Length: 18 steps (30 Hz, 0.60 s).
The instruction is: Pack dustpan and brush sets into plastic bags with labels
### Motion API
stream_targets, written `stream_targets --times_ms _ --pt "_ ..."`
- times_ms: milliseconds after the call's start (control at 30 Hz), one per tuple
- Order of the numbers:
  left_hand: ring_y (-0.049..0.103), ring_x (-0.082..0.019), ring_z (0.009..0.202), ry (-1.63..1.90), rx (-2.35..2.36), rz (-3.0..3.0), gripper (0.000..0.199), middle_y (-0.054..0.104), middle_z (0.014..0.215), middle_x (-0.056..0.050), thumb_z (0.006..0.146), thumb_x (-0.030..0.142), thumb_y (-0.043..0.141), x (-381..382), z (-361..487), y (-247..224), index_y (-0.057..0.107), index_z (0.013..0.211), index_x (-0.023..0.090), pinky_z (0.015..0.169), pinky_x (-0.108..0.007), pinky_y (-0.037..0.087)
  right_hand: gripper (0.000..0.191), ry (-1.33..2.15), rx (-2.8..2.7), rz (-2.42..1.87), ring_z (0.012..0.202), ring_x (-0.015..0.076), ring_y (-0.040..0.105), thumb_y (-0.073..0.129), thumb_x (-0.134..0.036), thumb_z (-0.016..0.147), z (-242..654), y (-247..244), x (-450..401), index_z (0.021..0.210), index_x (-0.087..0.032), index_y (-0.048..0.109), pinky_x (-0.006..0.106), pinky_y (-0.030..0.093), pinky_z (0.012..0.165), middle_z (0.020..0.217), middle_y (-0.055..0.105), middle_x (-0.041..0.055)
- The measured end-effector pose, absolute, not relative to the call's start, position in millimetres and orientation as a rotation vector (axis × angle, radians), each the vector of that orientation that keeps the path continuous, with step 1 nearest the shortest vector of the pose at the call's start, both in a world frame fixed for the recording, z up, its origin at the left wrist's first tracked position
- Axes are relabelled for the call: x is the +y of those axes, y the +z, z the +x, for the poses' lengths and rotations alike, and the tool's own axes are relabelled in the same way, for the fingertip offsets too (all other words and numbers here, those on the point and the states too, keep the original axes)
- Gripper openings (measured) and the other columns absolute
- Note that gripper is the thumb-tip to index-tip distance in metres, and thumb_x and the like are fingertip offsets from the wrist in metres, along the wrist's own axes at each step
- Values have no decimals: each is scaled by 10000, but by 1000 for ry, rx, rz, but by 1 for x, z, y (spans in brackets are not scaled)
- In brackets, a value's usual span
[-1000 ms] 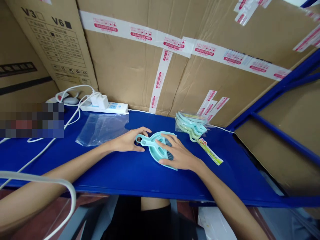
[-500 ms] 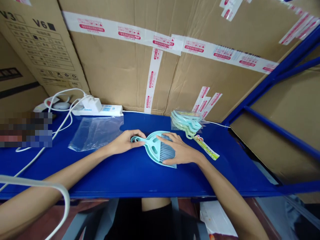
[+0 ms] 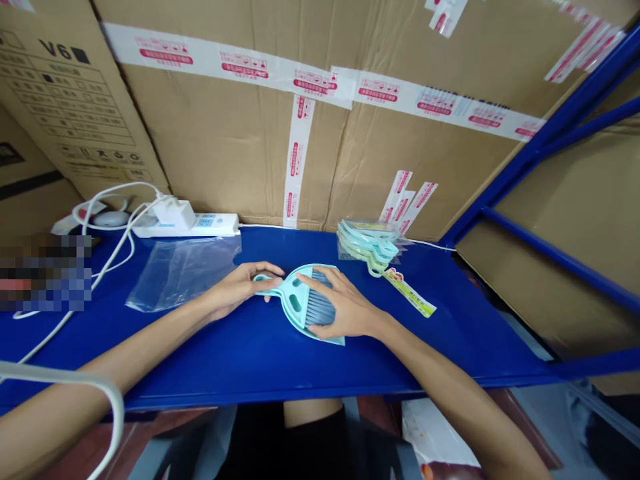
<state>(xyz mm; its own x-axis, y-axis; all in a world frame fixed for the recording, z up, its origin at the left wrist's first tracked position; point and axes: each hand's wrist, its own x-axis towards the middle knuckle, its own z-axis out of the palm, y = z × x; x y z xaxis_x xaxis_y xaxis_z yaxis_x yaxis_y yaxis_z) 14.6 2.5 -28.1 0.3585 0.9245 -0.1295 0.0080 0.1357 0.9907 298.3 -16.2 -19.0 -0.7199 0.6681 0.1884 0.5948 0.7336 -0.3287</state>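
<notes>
A small mint-green dustpan (image 3: 290,317) lies near the middle of the blue table, its handle to the left. Nested in it is a matching brush (image 3: 319,308) with grey bristles. My left hand (image 3: 245,287) is closed round the handle end, thumb on top and fingers partly beneath. Over the bristles rests my right hand (image 3: 345,303), its fingers spread from the brush's top edge to its lower edge. Its palm hides the dustpan's right part.
Behind on the right are packaged green dustpan sets (image 3: 367,243) and a yellow-green label strip (image 3: 411,293). A clear plastic bag (image 3: 185,270) lies left, before a white power strip (image 3: 215,225) with cables. Cardboard (image 3: 240,147) stands behind the blue table (image 3: 260,363).
The view has shifted slightly. My left fingers have moved further round and under the handle, and my right hand has slid a little left over the brush.
</notes>
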Motion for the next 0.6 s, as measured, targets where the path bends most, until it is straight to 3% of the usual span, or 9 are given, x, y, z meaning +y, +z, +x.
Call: stream_targets --times_ms 267,467,600 --pt "687 -183 890 884 990 1098 436 782 983 -96 657 363 995 -2 19 -19 817 976 125 760 -265 550 999 42 -2564 -907 1525 392 312 799 -422 743 300 -24 -16 1651 -304 399 600 318 1240 1634 311 166" --pt "763 -264 947 855 903 968 482 797 1011 -101 671 380 1001 -4 18 -18 796 1035 139 938 -467 647 1012 -91 -2556 -964 1463 402 380 789 -499 751 295 -20 -22 1659 -314 385 611 320 1209 1600 365 173" --pt "772 -252 891 929 885 970 455 798 997 -100 677 368 1000 -3 18 -19 782 1000 133 881 -458 677 1055 -151 -2566 -1066 1411 419 435 793 -551 743 291 -15 -27 1674 -313 357 628 313 1181 1557 427 193"
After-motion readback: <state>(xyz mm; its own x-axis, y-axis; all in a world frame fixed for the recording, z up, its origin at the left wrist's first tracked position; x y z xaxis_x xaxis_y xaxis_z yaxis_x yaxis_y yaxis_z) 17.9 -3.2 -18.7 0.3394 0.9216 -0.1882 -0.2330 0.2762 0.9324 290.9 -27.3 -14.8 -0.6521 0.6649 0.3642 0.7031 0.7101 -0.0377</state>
